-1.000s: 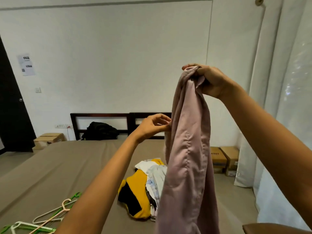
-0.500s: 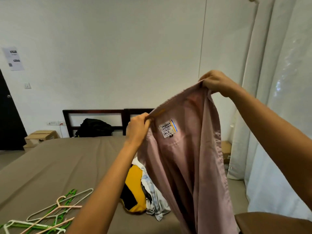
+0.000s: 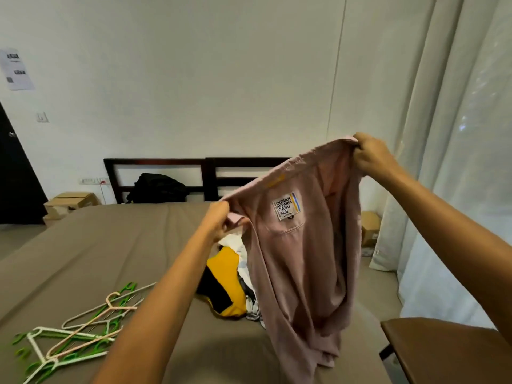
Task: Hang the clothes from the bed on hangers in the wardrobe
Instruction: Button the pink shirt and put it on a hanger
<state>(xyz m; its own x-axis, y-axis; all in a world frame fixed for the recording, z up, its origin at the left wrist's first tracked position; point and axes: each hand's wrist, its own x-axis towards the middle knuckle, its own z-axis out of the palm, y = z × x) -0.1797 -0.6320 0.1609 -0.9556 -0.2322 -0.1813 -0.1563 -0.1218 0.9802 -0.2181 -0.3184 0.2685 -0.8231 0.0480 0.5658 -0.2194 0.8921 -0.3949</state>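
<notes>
A dusty pink shirt (image 3: 302, 261) hangs in the air over the bed (image 3: 105, 253), spread open at the collar so its white neck label faces me. My left hand (image 3: 217, 221) grips the collar's left end and my right hand (image 3: 370, 155) grips its right end, held higher. The shirt's tail drapes down to the mattress. Behind it lies a pile of clothes (image 3: 230, 286) with a yellow and black garment on top. Several plastic hangers (image 3: 80, 333), green, white and pink, lie in a loose heap at the bed's near left. The wardrobe is out of view.
A dark wooden headboard (image 3: 199, 176) stands against the white wall with a black bag (image 3: 158, 188) in front of it. Cardboard boxes (image 3: 70, 203) sit on the floor at left and right. White curtains (image 3: 454, 162) hang on the right. A brown tabletop corner (image 3: 448, 350) juts in bottom right.
The bunched shirt has been pulled open between my hands. My left hand took the collar and moved left and down; my right hand dropped lower, and the label now shows.
</notes>
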